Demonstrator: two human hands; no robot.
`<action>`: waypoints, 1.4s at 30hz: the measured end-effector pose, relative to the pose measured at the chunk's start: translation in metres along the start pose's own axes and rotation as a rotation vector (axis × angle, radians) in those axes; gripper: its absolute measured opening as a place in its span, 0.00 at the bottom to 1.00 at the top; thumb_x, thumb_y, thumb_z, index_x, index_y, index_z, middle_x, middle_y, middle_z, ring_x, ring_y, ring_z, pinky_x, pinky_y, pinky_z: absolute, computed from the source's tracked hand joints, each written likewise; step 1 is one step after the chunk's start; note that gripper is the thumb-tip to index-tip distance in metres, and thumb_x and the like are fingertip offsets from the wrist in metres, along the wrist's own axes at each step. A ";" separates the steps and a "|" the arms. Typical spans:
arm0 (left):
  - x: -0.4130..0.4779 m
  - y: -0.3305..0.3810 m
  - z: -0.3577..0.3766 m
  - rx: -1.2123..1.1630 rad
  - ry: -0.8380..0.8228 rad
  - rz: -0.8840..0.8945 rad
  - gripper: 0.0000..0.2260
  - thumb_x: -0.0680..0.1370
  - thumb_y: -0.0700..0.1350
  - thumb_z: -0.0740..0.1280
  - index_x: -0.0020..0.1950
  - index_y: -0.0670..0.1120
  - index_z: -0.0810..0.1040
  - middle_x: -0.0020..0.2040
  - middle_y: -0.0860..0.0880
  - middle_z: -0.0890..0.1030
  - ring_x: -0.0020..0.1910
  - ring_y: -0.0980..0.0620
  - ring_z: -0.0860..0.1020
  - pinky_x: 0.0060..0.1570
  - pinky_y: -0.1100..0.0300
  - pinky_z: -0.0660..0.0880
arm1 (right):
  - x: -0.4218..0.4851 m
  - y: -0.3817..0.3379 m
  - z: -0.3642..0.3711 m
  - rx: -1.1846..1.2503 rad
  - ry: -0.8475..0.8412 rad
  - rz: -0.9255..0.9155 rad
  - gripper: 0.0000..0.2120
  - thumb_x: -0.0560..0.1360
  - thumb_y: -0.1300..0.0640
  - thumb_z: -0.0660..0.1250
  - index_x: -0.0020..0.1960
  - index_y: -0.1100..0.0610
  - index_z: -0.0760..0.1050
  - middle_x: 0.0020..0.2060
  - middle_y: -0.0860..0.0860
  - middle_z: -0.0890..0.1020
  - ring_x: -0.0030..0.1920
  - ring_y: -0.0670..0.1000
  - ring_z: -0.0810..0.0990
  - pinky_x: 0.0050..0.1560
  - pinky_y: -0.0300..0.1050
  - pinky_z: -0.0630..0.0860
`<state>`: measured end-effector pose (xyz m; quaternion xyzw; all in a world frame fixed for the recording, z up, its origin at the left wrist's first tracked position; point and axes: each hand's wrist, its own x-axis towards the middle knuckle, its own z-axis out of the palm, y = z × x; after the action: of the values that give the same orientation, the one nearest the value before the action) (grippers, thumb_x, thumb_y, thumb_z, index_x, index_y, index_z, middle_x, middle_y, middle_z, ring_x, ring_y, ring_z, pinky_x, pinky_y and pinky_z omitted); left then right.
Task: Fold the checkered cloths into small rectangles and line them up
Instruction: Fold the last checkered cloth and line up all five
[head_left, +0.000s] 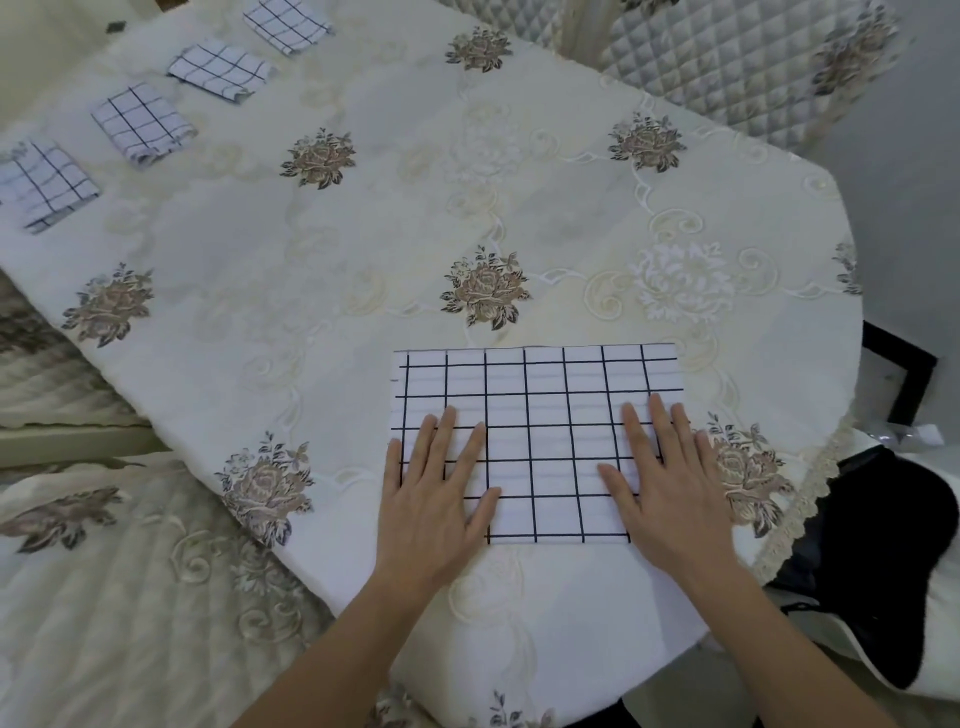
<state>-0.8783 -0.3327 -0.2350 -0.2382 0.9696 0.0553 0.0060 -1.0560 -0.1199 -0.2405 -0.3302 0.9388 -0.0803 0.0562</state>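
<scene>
A white cloth with a black grid (540, 415) lies flat as a wide rectangle near the table's front edge. My left hand (436, 493) presses flat on its left part with fingers spread. On its right part my right hand (660, 483) lies flat too, fingers straight. Several small folded checkered cloths form a diagonal row at the far left: one (44, 182) nearest, another (143, 123) beyond it, a third (221, 70), and the farthest (287, 25).
The table carries a cream tablecloth (363, 249) embroidered with brown flowers. Quilted chair backs (727, 57) stand at the far right. A black-and-white object (883, 561) sits off the table's right edge. A covered seat (104, 571) lies at lower left.
</scene>
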 end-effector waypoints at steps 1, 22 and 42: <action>0.001 -0.002 0.000 -0.002 0.003 -0.001 0.30 0.81 0.64 0.52 0.81 0.55 0.53 0.82 0.49 0.50 0.81 0.49 0.49 0.77 0.41 0.53 | 0.001 0.000 0.000 -0.006 -0.001 -0.001 0.34 0.81 0.33 0.44 0.82 0.48 0.49 0.81 0.52 0.50 0.81 0.54 0.46 0.78 0.60 0.51; 0.010 -0.017 -0.001 -0.010 -0.007 -0.073 0.29 0.81 0.66 0.49 0.81 0.60 0.47 0.82 0.52 0.46 0.81 0.51 0.45 0.78 0.43 0.49 | 0.013 -0.009 0.005 -0.100 0.111 -0.078 0.32 0.81 0.34 0.49 0.80 0.48 0.59 0.80 0.54 0.58 0.80 0.59 0.53 0.78 0.63 0.52; 0.021 0.004 -0.003 -0.013 0.012 0.023 0.32 0.81 0.62 0.53 0.82 0.52 0.51 0.82 0.48 0.47 0.81 0.48 0.46 0.77 0.39 0.50 | 0.006 -0.035 0.003 -0.109 0.004 -0.077 0.35 0.79 0.30 0.43 0.81 0.46 0.48 0.81 0.51 0.49 0.81 0.56 0.45 0.78 0.63 0.50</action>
<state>-0.8985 -0.3389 -0.2325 -0.2273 0.9720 0.0602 -0.0021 -1.0388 -0.1513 -0.2375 -0.3683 0.9286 -0.0321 0.0330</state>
